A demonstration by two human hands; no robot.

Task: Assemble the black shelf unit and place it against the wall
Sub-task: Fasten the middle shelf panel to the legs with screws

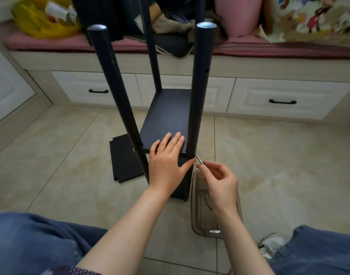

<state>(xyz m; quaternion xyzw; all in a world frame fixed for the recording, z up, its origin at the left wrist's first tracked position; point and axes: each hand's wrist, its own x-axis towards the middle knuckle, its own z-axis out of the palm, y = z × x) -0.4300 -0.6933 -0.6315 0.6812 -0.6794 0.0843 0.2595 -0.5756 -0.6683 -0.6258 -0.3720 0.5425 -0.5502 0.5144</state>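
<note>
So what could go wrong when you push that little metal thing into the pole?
1. The right hand pinches the small metal pin at the near right pole; it might slip and fall, perhaps missing the clear tray below.
2. Only the left hand presses the shelf board flat; if the board shifts, the pin may not go in straight.
3. The near left pole stands free at its top, so a hard push could wobble it.
</note>
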